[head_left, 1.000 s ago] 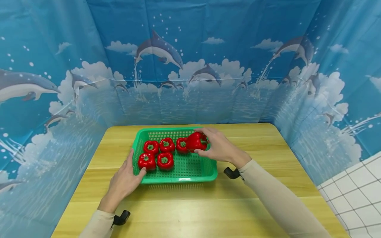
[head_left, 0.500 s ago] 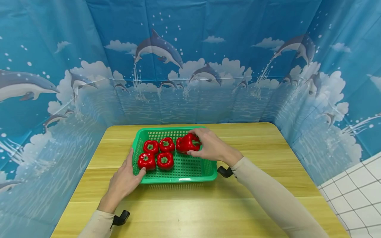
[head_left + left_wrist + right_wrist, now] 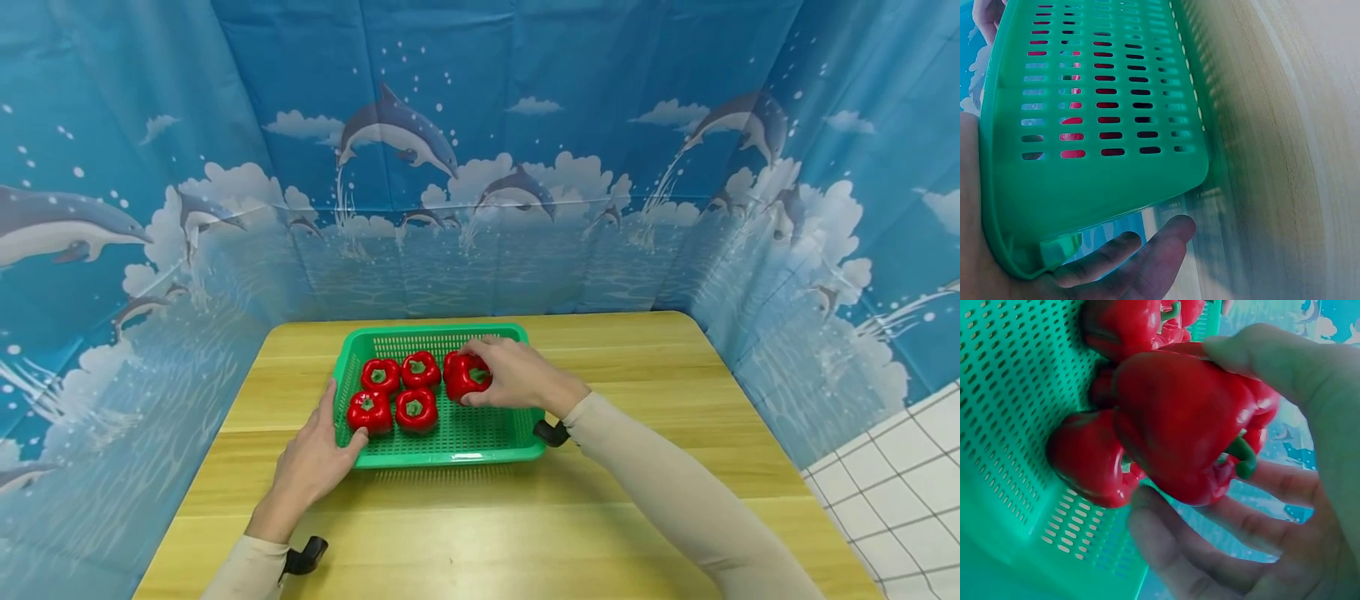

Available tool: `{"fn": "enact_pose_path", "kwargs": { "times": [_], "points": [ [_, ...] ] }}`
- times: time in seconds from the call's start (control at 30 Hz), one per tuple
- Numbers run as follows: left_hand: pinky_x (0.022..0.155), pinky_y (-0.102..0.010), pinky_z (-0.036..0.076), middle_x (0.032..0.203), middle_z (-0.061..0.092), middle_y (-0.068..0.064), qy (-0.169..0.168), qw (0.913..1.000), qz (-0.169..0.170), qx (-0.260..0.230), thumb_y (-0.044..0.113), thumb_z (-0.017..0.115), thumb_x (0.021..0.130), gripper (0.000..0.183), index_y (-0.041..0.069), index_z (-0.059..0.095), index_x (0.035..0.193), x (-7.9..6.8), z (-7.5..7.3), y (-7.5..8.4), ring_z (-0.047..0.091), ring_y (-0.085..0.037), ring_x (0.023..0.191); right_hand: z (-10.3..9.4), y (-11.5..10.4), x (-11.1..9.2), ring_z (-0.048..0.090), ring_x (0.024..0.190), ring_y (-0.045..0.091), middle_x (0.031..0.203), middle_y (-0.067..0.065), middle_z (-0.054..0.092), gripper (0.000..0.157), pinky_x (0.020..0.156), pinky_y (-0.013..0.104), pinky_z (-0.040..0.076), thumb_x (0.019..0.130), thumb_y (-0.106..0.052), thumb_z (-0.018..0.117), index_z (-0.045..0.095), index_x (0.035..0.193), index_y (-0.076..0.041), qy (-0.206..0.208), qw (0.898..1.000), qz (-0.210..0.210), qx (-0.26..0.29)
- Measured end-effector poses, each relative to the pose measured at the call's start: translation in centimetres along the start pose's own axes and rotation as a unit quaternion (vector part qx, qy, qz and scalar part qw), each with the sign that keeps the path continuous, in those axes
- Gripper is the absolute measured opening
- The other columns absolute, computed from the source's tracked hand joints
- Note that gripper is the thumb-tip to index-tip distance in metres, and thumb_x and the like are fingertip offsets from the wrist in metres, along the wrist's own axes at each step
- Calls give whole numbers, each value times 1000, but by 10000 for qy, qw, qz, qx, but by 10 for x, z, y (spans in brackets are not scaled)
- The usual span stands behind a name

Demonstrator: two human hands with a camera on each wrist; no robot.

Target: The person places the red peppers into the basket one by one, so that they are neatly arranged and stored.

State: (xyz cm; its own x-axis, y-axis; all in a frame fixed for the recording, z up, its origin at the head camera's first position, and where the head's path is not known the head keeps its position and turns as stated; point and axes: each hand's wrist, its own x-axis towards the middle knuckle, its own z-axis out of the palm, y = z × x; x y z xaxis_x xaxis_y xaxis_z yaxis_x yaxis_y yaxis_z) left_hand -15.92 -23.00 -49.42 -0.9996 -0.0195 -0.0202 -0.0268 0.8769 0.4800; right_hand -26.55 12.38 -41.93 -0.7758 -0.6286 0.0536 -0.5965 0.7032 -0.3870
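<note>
A red bell pepper (image 3: 463,379) with a green stem is gripped by my right hand (image 3: 521,375), over the right half of a green plastic basket (image 3: 450,459). In the right wrist view, thumb and fingers reach around the held bell pepper (image 3: 1179,419), its stem toward the palm. Behind it, another bell pepper (image 3: 1088,456) stands in the basket, mostly hidden in the head view. My left hand (image 3: 315,454) holds the basket's left front corner, thumb over the rim. The left wrist view shows fingers (image 3: 1154,262) along the outside of the slotted wall (image 3: 1085,194).
Several red bell peppers (image 3: 417,409) stand stems up in the left half of the basket. The basket sits on a light wooden table (image 3: 480,533). A blue dolphin-print curtain (image 3: 480,267) surrounds its back and sides. White tiles (image 3: 900,492) show at right.
My right hand has moved left and slightly down with the bell pepper, bringing it in front of the pepper at the back. The left hand stays at the basket.
</note>
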Motion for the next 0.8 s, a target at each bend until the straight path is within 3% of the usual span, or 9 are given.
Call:
{"fn": "enact_pose_path", "kwargs": {
  "times": [0.4, 0.8],
  "points": [
    [94, -73, 65, 182, 41, -36, 23, 10000, 6, -1, 53, 65, 113, 107, 9, 4, 189, -1, 0, 1, 73, -64, 132, 9, -5, 9, 73, 124, 26, 151, 10, 74, 73, 101, 44, 67, 99, -42, 96, 68, 157, -8, -750, 9971, 112, 63],
    [91, -70, 66, 182, 42, -36, 55, 10000, 5, -41, 50, 66, 114, 106, 9, 5, 189, -2, 0, 1, 75, -62, 127, 18, -8, 15, 71, 127, 30, 143, 7, 78, 71, 103, 44, 66, 94, -40, 101, 70, 150, -10, -913, 9958, 98, 1]
  ]
}}
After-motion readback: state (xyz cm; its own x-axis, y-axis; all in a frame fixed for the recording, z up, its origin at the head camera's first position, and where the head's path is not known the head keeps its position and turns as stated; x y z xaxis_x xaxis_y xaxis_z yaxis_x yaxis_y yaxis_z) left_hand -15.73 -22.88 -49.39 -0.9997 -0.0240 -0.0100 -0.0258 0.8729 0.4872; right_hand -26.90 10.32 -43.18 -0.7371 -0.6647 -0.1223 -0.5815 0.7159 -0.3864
